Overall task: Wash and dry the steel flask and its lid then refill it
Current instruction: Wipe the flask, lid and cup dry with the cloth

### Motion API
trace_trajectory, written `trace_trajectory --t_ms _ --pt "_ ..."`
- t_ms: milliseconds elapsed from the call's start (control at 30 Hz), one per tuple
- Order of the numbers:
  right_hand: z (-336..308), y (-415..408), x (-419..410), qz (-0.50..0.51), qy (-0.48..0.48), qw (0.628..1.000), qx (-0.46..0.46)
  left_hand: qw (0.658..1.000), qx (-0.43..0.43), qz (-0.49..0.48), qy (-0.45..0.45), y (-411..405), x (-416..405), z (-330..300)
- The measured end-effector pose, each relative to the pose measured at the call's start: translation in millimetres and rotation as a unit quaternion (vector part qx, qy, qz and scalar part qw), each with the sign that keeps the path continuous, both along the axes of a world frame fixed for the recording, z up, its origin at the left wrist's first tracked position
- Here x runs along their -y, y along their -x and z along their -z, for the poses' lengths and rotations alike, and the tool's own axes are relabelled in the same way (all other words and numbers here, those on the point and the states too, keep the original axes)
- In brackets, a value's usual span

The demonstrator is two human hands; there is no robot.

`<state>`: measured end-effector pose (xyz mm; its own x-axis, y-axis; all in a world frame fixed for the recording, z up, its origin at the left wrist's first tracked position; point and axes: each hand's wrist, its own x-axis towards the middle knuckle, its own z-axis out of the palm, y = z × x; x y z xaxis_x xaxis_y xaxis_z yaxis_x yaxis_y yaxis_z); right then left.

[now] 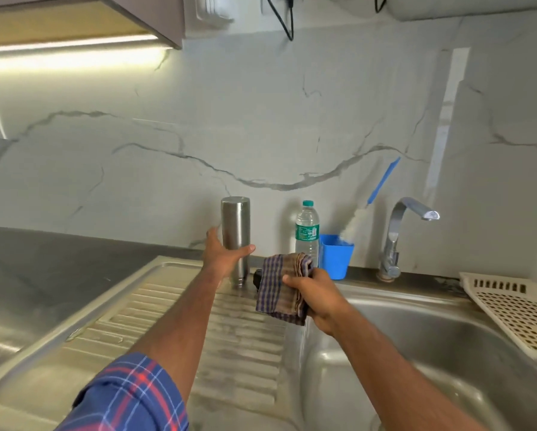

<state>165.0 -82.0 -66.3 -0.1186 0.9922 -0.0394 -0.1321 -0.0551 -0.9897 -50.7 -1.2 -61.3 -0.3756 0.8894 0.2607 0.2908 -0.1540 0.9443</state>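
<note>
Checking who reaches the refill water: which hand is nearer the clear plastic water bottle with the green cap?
Right. The right hand, gripping the checked cloth, sits just below the clear plastic water bottle. The left hand is farther left, around the steel flask.

My steel flask [235,231] stands upright in the middle of the frame, at the back edge of the ribbed drainboard [180,318], a plain brushed cylinder, closed flat at its top end. My left grip [222,258] wraps its lower half. Its dark lid [257,279] lies just right of its base, mostly hidden behind the checked cloth [284,287] in my right grip [317,297].
</note>
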Motion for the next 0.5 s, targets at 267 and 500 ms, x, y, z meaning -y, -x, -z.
trace_trajectory --t_ms 267,500 --pt "10 -21 10 -0.007 0.010 0.995 -0.094 0.999 0.000 -0.026 -0.035 -14 -11 2" --pt "14 -72 26 0.002 0.001 0.991 -0.135 0.957 -0.224 -0.040 -0.182 -14 46 -12"
